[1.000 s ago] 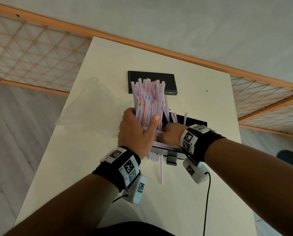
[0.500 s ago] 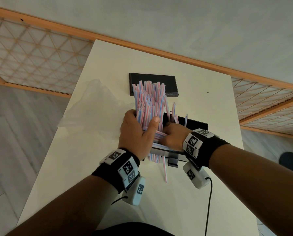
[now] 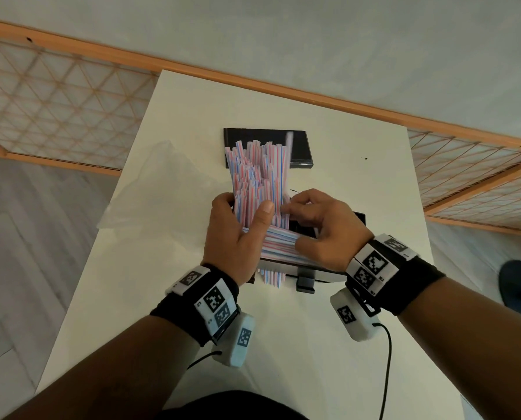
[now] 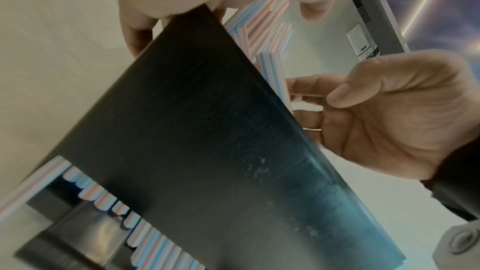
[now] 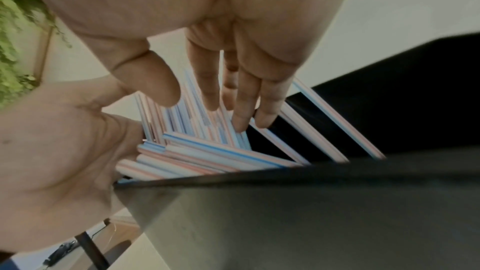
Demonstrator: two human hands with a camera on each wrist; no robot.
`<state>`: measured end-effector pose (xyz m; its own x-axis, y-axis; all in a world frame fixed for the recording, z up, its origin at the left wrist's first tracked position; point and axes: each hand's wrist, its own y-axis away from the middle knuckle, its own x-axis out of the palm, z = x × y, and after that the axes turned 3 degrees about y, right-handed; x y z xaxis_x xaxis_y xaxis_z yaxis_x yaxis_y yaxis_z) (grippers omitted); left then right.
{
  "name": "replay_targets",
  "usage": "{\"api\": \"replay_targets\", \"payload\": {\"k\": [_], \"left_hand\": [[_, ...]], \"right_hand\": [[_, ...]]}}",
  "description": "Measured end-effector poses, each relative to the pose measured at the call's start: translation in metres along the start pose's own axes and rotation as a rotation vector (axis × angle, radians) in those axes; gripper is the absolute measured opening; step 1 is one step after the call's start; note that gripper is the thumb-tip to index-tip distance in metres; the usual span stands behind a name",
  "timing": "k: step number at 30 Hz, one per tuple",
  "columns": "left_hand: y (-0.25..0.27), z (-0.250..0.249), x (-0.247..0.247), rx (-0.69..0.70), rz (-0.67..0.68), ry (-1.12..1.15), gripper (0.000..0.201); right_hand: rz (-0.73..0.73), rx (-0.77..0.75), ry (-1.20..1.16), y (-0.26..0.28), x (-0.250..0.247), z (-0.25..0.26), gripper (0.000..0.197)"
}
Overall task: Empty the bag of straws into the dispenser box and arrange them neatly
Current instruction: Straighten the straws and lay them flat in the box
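Straws (image 3: 260,177), centre of head view: white with thin pink and light-blue stripes lengthwise; same striping in both wrist views (image 5: 207,151). Dispenser box (image 3: 356,218): black, glossy; dark grey-black wall in left wrist view (image 4: 207,151). Lid (image 3: 298,147) above the straws: black, with a white glare streak. Bag (image 3: 159,189), centre left: clear, faintly milky. Counter (image 3: 328,183): plain cream-white, one small dark speck upper right. Wristbands (image 3: 416,283): black with white tags carrying black square marker patterns. Wall (image 3: 283,34) along top: pale grey. Trim (image 3: 222,72): orange wood. Lattice panels (image 3: 41,95) upper left and right: white with orange diamond grid. Floor (image 3: 26,253) left: grey planks.
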<state>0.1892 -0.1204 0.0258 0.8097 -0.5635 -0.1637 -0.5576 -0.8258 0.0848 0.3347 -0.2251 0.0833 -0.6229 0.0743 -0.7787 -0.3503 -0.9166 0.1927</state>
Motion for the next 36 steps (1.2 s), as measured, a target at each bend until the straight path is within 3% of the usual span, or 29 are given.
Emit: {"api": "replay_targets", "payload": {"k": [5,9,14,18,22,24,26,29,33,36], "left_hand": [[-0.002,0.001,0.000,0.011,0.006,-0.001,0.062],[-0.001,0.002,-0.001,0.024,0.014,0.016,0.057],[-0.002,0.006,-0.002,0.018,0.023,0.052,0.066],[-0.002,0.004,-0.003,-0.001,0.016,0.085,0.054],[-0.001,0.006,-0.002,0.010,-0.004,0.088,0.057],[-0.001,0.007,-0.002,0.017,-0.005,0.104,0.060],[0.000,0.005,-0.001,0.018,0.004,0.102,0.056],[0.000,0.004,-0.001,0.018,0.010,0.078,0.040],[0.001,0.002,-0.001,0.014,0.019,0.087,0.030],[0.000,0.002,0.000,0.013,0.019,0.087,0.033]], "right_hand": [[-0.338,-0.122,-0.032,0.006,-0.001,0.006,0.042],[-0.595,-0.227,-0.089,0.010,-0.031,0.022,0.028],[-0.718,-0.394,0.094,0.025,-0.075,0.049,0.019],[-0.609,-0.485,0.167,0.028,-0.053,0.046,0.011],[-0.324,-0.465,0.186,0.018,0.001,0.018,0.016],[-0.187,-0.368,0.192,0.016,0.019,0.004,0.015],[-0.123,-0.137,0.159,0.013,0.025,-0.007,0.014],[-0.071,0.164,0.160,0.009,0.024,-0.019,0.034],[0.075,0.260,0.203,0.002,0.026,-0.021,0.056],[0.197,0.291,0.198,-0.004,0.028,-0.023,0.059]]}}
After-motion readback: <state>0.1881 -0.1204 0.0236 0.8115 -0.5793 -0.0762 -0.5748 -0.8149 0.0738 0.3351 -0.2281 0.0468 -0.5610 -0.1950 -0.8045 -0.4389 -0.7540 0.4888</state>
